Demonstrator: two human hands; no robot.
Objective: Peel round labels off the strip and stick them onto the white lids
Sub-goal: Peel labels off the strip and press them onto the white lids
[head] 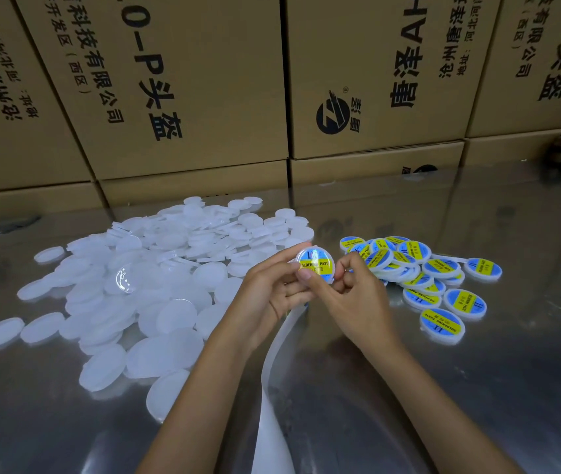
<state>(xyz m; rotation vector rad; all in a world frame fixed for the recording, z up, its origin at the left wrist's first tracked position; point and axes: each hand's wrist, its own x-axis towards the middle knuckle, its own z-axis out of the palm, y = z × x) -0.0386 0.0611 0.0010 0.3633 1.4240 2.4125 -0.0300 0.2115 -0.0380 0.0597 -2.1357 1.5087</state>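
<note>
Far left: pile of plain white lids (142,278) spread on the shiny worktop (477,388), overlapping, several stacked. Too many to count cleanly; I'd put it well over fifty. None of those carry a label as far as I can see.

Centre: I'm holding one lid (315,265) up between both hands, above the worktop, at the gap between the two piles. It has a blue-and-yellow round label (316,265) on its face. Left hand (274,289) has its fingers curled round the lid's left edge, thumb on the label's lower left. Right hand (350,292) pinches the right edge, fingers curled in. Looks like the label is being pressed down, so this one is nearly finished, my read only.

The white backing strip (272,388) runs from under the hands toward the bottom edge, between the forearms. The visible stretch shows no labels, so I can't tell how many remain on it.

Right: heap of labelled lids (419,271), touching and overlapping. I count roughly seventeen, rear ones partly hidden so not exact.

Progress: labelled heap is far smaller than the plain one. Early stage, most of the job left.

Behind everything: wall of cardboard boxes (203,97), six or so visible.
</note>
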